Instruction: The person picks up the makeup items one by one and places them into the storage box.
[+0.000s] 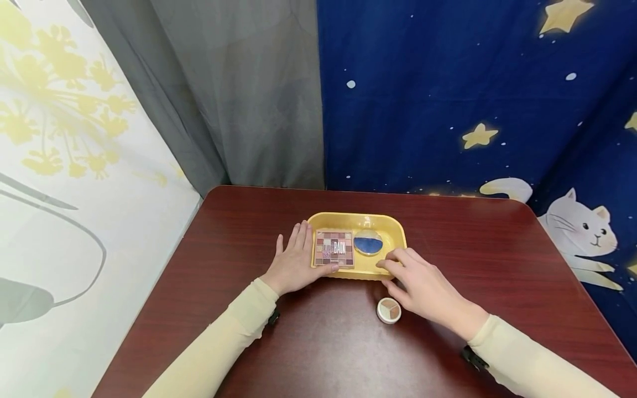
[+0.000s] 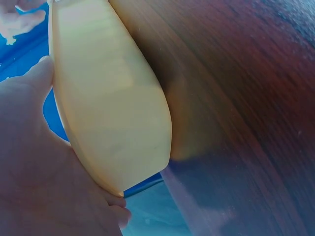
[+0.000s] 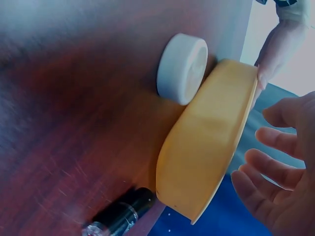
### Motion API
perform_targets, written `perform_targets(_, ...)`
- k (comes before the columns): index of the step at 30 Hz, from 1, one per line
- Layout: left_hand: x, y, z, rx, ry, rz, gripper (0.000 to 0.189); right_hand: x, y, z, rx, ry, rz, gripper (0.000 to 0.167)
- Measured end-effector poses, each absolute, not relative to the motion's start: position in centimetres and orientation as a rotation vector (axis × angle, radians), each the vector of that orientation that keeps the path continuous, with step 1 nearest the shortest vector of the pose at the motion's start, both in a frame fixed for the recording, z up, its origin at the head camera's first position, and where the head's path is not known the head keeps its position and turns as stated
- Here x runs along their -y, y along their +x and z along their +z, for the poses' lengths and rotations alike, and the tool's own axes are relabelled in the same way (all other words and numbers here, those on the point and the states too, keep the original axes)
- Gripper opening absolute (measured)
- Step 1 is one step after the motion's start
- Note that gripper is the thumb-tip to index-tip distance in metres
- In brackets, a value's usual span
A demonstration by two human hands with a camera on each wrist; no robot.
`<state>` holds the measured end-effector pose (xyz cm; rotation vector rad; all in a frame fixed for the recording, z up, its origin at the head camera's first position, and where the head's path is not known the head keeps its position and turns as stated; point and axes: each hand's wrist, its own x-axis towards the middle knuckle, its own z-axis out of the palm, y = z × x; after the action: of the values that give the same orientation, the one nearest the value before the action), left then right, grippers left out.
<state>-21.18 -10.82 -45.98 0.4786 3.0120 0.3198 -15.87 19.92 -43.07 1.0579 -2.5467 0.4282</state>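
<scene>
A yellow tray holds an eyeshadow palette on its left and a round shiny-topped compact right of that. My left hand rests against the tray's left end, fingers straight along the side and thumb at the front rim. In the left wrist view, that hand touches the tray's rim. Over the tray's front right corner hovers my right hand, its fingers loosely bent. The right wrist view shows this hand holding nothing. Just in front of the tray lies a small round three-colour makeup pot.
A black cylindrical tube lies on the table near the tray's right end; the right hand hides it from the head view. The dark red wooden table meets grey and blue curtains at its far edge.
</scene>
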Motion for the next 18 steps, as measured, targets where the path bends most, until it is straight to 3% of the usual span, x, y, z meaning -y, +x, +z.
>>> perform_targets(10, 10.8, -21.2, -46.0, -3.013, 0.48, 0.308, 0.124, -20.1, -13.7, -44.2, 2.562, 1.124, 0.406, 0.022)
perform_targets(18, 10.7, -21.0, -45.7, -3.019, 0.488, 0.324, 0.123, -20.4, -12.9, -45.9, 2.546, 1.175, 0.298, 0.037)
